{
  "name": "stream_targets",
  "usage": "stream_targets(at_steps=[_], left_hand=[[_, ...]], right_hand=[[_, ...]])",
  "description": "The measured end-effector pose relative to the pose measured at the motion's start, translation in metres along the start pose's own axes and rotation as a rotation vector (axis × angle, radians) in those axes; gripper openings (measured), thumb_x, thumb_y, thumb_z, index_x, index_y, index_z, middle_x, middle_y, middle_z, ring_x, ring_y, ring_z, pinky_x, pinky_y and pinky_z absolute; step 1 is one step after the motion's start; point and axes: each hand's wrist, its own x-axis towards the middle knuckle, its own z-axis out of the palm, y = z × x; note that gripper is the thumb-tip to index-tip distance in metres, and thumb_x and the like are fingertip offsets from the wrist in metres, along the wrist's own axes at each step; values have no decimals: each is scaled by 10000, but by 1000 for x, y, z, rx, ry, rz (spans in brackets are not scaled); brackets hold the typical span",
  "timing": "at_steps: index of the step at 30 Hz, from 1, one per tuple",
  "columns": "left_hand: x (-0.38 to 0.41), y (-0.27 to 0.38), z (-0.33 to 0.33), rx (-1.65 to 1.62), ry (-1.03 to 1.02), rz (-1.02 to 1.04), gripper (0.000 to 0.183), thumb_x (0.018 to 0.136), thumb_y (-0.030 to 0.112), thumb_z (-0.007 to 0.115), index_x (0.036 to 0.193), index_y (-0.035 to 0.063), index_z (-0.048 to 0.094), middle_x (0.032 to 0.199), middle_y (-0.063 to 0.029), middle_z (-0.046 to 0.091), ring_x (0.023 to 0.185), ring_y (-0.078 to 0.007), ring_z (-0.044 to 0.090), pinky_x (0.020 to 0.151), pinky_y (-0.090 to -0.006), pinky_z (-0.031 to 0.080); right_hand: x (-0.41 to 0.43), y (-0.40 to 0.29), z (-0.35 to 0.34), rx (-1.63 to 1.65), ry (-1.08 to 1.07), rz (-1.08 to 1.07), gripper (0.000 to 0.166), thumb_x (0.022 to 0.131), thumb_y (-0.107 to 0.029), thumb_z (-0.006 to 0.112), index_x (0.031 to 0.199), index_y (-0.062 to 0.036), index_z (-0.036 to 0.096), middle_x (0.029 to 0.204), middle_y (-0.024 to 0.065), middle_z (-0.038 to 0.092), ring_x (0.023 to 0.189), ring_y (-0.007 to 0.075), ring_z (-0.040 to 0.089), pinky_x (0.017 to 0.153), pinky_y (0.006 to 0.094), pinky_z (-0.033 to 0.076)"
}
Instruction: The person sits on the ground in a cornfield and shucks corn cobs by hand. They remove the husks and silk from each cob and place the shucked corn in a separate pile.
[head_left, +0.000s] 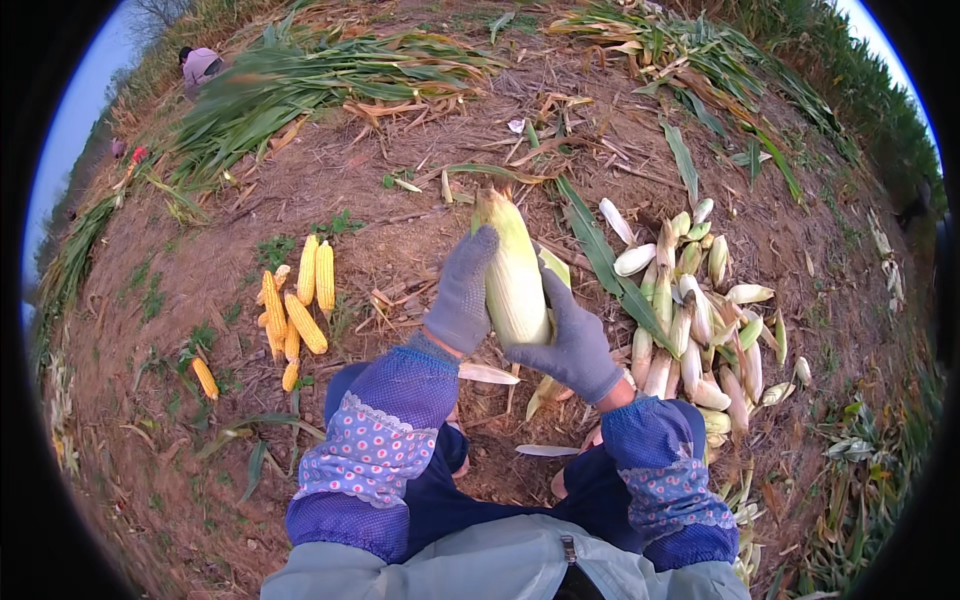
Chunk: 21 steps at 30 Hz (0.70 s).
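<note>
Between my two gloved hands, in front of my knees, is an ear of corn (514, 277) still in its pale green husk, its brown silk end pointing away from me. My left hand (463, 291) grips its left side, with the thumb near the upper part. My right hand (570, 337) holds it low on the right, and a piece of husk stands out beside those fingers. Both gloves are grey. On the ground to the left lie several bare yellow corn cobs (306, 324). A heap of unhusked ears and loose husks (690, 330) spreads to my right.
Cut green corn stalks (330, 75) lie in a pile at the far left, and more stalks (705, 67) lie at the far right. A long green leaf (607, 262) touches the heap. Another person (199, 66) is bent down far off at upper left.
</note>
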Motion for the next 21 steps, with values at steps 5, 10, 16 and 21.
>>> stream_targets(at_steps=[5,10,16,21], left_hand=[[1,-3,10,213,62,192,445,937,349,514,1262,47,478,1108,-79,593,969,-154,594,848,-281,491],[-2,3,10,511,225,327,440,931,325,549,1230,4,515,1059,-45,598,953,-98,537,822,-237,447],[-1,2,13,284,319,309,280,941,236,543,1082,13,637,924,3,645,825,-57,562,719,-205,465],[-8,6,15,383,299,354,275,912,209,591,1097,10,631,950,-11,654,835,-75,581,720,-221,480]], right_hand=[[-2,7,7,63,-22,84,975,588,-363,811,1369,-27,332,1085,211,613,970,322,631,835,372,495],[-6,7,10,35,-24,102,936,586,-333,814,1348,-21,369,1118,212,597,1010,307,617,863,363,484],[-6,12,5,143,-68,97,908,606,-318,793,1345,-5,368,1098,209,604,1000,288,622,863,345,479],[-1,12,11,90,-77,147,872,600,-333,774,1319,-22,391,1052,223,613,952,325,630,827,372,490]])
